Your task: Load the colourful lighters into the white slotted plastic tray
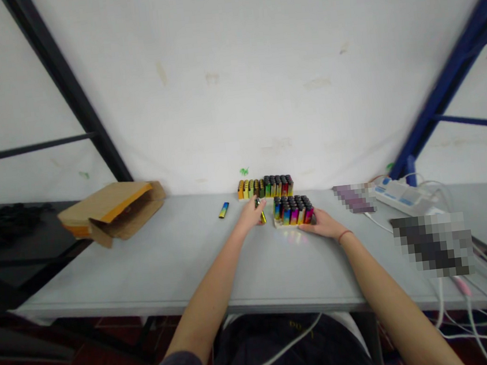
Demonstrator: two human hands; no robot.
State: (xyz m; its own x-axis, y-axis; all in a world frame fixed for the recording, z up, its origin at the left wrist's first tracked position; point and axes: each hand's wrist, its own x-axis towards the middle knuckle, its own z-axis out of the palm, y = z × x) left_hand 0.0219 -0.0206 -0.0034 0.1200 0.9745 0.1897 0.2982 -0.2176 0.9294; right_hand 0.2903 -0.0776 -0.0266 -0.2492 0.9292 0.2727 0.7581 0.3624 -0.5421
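My left hand (pixel 251 213) is closed around a yellow lighter (pixel 263 217) with a shiny metal top, just left of the front tray. With its fingers at the right side and front corner, my right hand (pixel 324 223) grips a pale tray of lighters (pixel 293 211), standing upright in rows of several colours with black tops. Behind it, close to the wall, stand more lighters: a yellow-orange group (pixel 250 189) and a black-topped group (pixel 278 186). One blue and yellow lighter (pixel 224 210) lies flat on the table, left of my left hand.
An open cardboard box (pixel 111 211) lies at the left of the grey table (pixel 182 264). On the right are a white power strip (pixel 402 198), blurred-out dark objects (pixel 433 247) and loose white cables (pixel 473 321). A white wall (pixel 234 90) closes off the back.
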